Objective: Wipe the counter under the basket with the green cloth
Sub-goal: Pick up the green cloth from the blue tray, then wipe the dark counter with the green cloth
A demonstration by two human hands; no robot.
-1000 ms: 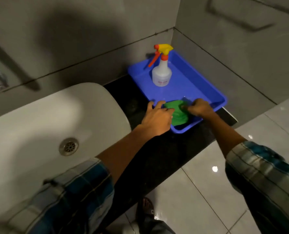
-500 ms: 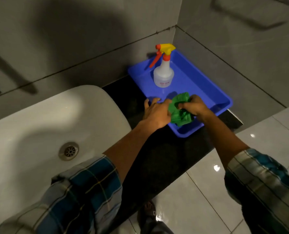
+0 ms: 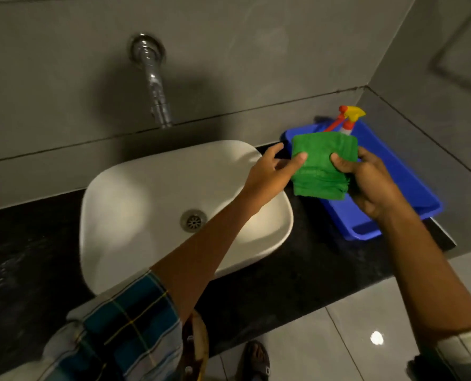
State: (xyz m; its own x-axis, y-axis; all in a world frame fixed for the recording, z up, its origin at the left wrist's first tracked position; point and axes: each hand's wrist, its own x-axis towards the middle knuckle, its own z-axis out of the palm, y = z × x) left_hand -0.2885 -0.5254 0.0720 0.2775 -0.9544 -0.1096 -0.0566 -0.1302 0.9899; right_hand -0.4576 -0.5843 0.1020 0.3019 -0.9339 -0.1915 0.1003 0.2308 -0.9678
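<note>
I read this as a bathroom: white basin (image 3: 157, 193), wall-mounted tap (image 3: 153, 81), grey tiled walls (image 3: 63, 78), black counter (image 3: 297, 276).

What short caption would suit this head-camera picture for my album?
Both hands, left and right, hold a folded green cloth above the blue basket beside a white sink.

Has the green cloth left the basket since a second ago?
Yes. The green cloth, earlier lying at the blue basket's near end, is now lifted above it, held by the left hand and right hand.
</note>
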